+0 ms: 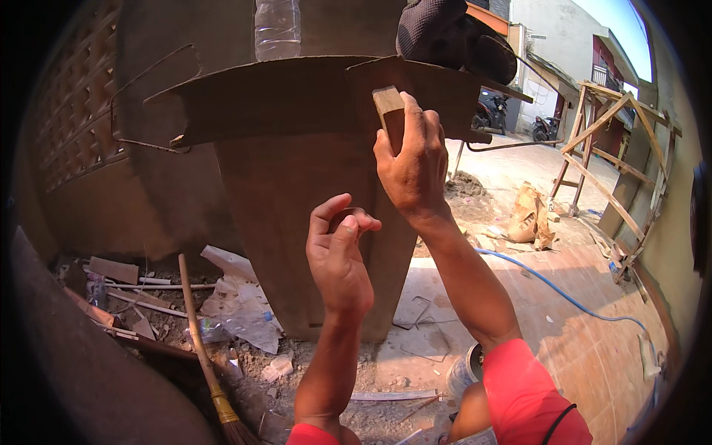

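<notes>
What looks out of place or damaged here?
Mostly the ground. Right of the tapered pillar, a crumpled, torn brown wrapping lies like litter. Lower left, rumpled plastic sheeting lies among loose scraps. Nothing odd stands out about the block in the right hand.

Left wall: shaded, latticework above
Floor: tiled, partly sunlit
Wooden frame: standing near right wall
Building: pale, under blue sky

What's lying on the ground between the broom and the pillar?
In the head view, a crumpled, pale plastic sheet lies between the broom and the pillar, with a smaller pale scrap nearer you.
</notes>
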Demonstrator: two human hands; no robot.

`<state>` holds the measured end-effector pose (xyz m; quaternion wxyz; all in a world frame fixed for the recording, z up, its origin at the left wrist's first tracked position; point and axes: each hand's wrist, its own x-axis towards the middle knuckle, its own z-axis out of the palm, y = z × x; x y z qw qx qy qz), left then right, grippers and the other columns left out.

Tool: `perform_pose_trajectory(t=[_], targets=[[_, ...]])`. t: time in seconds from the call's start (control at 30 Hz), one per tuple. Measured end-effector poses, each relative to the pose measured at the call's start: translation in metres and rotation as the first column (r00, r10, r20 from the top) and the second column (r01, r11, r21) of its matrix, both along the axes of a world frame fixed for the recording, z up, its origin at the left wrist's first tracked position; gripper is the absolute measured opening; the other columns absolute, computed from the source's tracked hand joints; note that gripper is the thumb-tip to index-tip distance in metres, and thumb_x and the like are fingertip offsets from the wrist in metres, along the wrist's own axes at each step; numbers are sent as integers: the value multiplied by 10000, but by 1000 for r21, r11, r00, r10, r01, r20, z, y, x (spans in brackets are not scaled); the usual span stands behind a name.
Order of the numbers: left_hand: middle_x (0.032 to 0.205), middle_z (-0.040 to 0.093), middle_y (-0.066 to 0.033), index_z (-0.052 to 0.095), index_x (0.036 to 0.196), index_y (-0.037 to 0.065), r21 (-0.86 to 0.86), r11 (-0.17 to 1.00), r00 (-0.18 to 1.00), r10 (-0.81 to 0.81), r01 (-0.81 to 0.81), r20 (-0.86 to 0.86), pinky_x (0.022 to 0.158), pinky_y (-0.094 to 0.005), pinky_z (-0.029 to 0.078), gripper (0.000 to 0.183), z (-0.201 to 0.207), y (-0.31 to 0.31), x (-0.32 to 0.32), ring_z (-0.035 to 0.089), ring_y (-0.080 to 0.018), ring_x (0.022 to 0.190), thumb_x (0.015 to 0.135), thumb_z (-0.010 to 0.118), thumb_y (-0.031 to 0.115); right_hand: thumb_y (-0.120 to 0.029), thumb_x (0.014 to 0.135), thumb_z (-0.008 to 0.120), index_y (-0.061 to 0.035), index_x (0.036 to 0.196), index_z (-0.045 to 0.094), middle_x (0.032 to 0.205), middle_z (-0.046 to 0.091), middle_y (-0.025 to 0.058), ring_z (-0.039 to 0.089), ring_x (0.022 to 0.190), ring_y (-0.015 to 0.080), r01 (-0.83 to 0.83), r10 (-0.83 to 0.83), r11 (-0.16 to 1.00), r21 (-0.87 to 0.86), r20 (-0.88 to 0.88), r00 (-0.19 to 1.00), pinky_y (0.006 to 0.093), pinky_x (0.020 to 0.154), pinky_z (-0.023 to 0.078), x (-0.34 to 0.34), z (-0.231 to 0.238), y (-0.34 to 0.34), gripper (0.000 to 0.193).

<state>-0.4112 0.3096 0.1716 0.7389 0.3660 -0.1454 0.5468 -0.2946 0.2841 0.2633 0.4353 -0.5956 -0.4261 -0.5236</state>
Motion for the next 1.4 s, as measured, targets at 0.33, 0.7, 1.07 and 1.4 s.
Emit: perform_pose_trajectory(t=[0.33,0.7,1.07,1.4], targets=[[887,602,-67,538,1198,12,30,999,1000,28,-28,7,892,-356,463,270,4,0,-5,590,-183,882,939,502,77,-97,816,698,3,1285,484,1040,554,205,599,950,383,55,-55,986,155,-5,998,469,811,503,23,18,-24,525],[871,595,-67,538,1198,11,23,998,998,61,-61,15,884,-364,469,264,2,5,-5,590,-186,882,944,493,67,-71,799,706,-5,1283,496,1039,564,204,596,956,377,101,-103,987,127,5,995,464,802,527,28,14,-36,532],[871,588,-71,526,1199,3,21,996,997,82,-82,3,882,-361,469,265,-1,11,-4,587,-186,876,945,494,70,-56,808,697,-29,1305,517,1108,593,203,616,1009,364,92,-89,993,76,-39,995,442,866,512,27,6,-38,529],[865,602,-61,542,1197,12,41,997,998,62,-62,-1,881,-366,467,267,-1,2,-1,590,-190,865,940,505,77,-67,792,701,-22,1304,494,1004,551,181,594,920,367,75,-74,995,62,-20,997,464,790,515,53,-13,-62,554]])
